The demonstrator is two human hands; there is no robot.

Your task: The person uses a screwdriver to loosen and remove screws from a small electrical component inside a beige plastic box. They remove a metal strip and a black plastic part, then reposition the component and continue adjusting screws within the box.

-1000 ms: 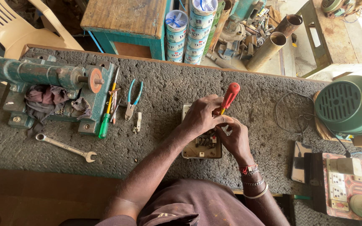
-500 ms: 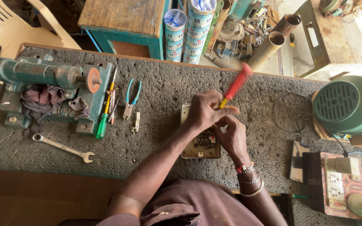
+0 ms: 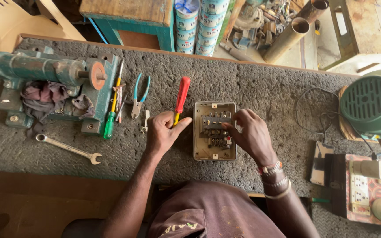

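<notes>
Workshop, rough grey tabletop (image 3: 252, 83) with a wooden far edge; stacked tins (image 3: 201, 26) and metal pipes (image 3: 294, 33) on the floor beyond. An open electrical switch box (image 3: 214, 132), beige, lies flat at mid-tabletop, nearer the front edge, terminals exposed. Left hand (image 3: 164, 132) rests just left of the box, fingers curled around a red-handled screwdriver (image 3: 181, 97), handle pointing toward the far edge. Right hand (image 3: 252, 134) on the box's right side, fingertips (image 3: 229, 127) pressed onto the terminal block, pinching something too small to make out. Toward the left edge: a green bench vise (image 3: 49, 72) with rags (image 3: 45, 97), a green-handled screwdriver (image 3: 110, 119), blue-handled pliers (image 3: 140, 94), an open-ended spanner (image 3: 69, 149). At the right edge, a green motor housing (image 3: 371, 103) and a socket strip (image 3: 367, 183).
</notes>
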